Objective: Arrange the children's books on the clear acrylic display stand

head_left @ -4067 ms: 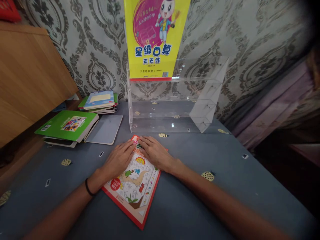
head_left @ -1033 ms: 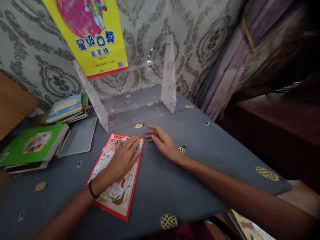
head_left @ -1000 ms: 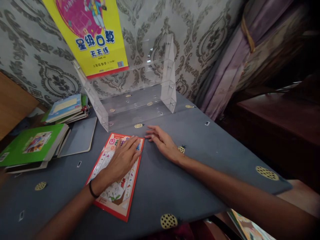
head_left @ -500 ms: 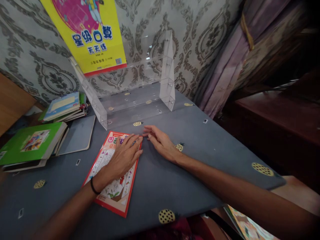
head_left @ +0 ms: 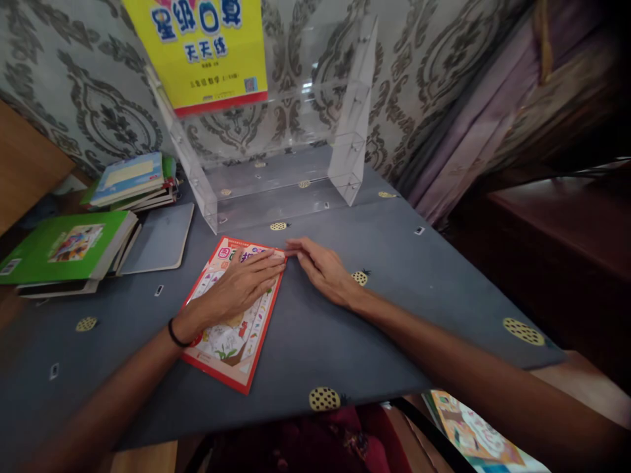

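Grey table point(head_left: 365, 348): book point(head_left: 241, 332) beneath flat left hand point(head_left: 242, 282); loose right hand point(head_left: 323, 272) at book's corner.

The booklet point(head_left: 244, 332) lay on the table point(head_left: 365, 348) under the left hand point(head_left: 241, 282), the right hand point(head_left: 323, 270) at its far right corner. Behind it stood the rack point(head_left: 352, 118), holding a workbook point(head_left: 217, 72) at its upper left. Leftward sat the nearer book stack point(head_left: 69, 249) (a notebook point(head_left: 162, 242) just to its right), with the farther book stack point(head_left: 131, 180) behind.
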`<control>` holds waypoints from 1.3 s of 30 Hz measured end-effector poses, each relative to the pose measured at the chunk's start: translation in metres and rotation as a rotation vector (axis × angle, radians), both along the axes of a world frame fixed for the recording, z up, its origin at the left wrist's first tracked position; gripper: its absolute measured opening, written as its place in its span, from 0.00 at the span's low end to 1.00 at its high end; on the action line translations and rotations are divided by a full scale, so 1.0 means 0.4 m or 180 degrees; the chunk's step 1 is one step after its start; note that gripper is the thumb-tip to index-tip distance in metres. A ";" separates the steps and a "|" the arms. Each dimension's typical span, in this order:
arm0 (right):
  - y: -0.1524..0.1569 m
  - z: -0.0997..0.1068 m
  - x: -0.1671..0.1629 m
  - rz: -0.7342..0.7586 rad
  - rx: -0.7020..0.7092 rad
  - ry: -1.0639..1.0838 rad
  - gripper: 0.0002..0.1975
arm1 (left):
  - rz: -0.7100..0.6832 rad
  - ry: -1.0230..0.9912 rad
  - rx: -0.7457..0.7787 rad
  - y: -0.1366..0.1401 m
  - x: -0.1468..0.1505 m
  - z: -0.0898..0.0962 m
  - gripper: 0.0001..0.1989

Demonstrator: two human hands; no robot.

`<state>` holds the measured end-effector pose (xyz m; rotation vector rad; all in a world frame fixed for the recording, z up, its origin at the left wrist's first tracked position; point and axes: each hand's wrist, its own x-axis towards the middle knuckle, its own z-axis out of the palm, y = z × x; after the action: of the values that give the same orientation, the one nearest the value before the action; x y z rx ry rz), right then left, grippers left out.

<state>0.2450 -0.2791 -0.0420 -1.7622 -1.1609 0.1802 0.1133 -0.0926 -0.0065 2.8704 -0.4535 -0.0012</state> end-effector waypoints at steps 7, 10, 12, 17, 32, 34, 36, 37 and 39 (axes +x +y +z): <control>-0.004 0.002 0.000 -0.0013 -0.0198 -0.0227 0.16 | -0.0170 -0.0035 -0.0039 0.018 -0.045 -0.007 0.21; -0.003 0.001 0.000 -0.0054 -0.0256 -0.0291 0.15 | -0.0188 0.0053 -0.0127 0.021 -0.067 -0.008 0.21; -0.001 0.000 -0.001 -0.0075 -0.0273 -0.0325 0.15 | -0.0219 0.0102 -0.0179 0.021 -0.082 -0.005 0.21; 0.000 0.004 -0.004 -0.0066 -0.0291 -0.0408 0.15 | -0.0276 0.0254 -0.0202 0.021 -0.119 -0.003 0.21; -0.002 0.000 -0.007 -0.0161 -0.0423 -0.0403 0.14 | -0.0510 0.0238 -0.0461 0.020 -0.227 -0.001 0.20; -0.002 -0.002 -0.007 -0.0170 -0.0439 -0.0376 0.14 | -0.0469 0.0250 -0.0573 0.018 -0.248 -0.001 0.20; -0.003 -0.004 -0.007 -0.0185 -0.0461 -0.0345 0.14 | -0.0409 0.0321 -0.0690 0.015 -0.268 0.005 0.20; -0.003 -0.005 -0.007 -0.0198 -0.0464 -0.0335 0.14 | -0.0374 0.0376 -0.0756 0.013 -0.278 0.008 0.20; -0.002 -0.006 -0.008 -0.0218 -0.0448 -0.0332 0.13 | -0.0267 0.0493 -0.0888 0.010 -0.296 0.016 0.20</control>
<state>0.2420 -0.2799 -0.0442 -1.9522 -1.1844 0.1329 -0.0051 -0.0887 0.0001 2.5537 -0.4995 -0.1604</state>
